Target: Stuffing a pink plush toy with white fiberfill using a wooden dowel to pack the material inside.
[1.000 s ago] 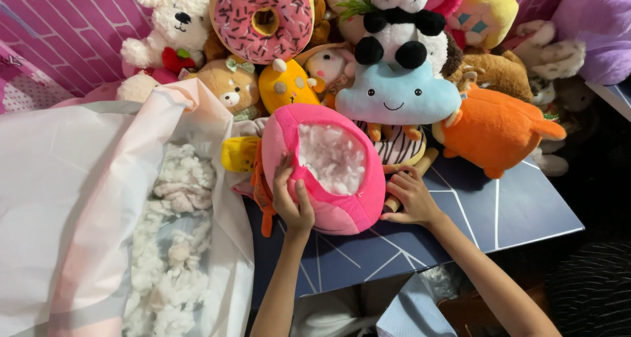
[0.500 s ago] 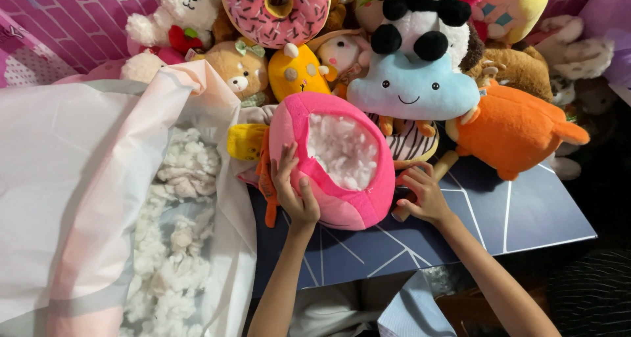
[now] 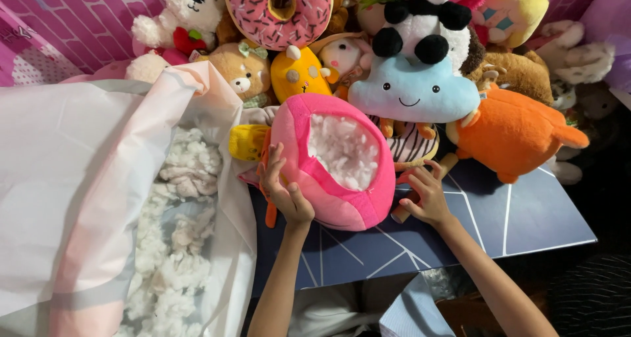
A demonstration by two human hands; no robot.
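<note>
Pink plush shell held open-side up

Pink plush shell [image 3: 335, 163] sits on the blue bench [image 3: 499, 222], stuffing showing. Left hand [image 3: 284, 189] stays clamped on its left edge; right hand [image 3: 424, 194], fingers spread, has dropped beside its right rim, barely touching.

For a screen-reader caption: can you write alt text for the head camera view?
Two bare hands, left hand and right hand, steady a pink plush shell showing white stuffing, beside an open bag of stuffing, before piled plush toys.
</note>
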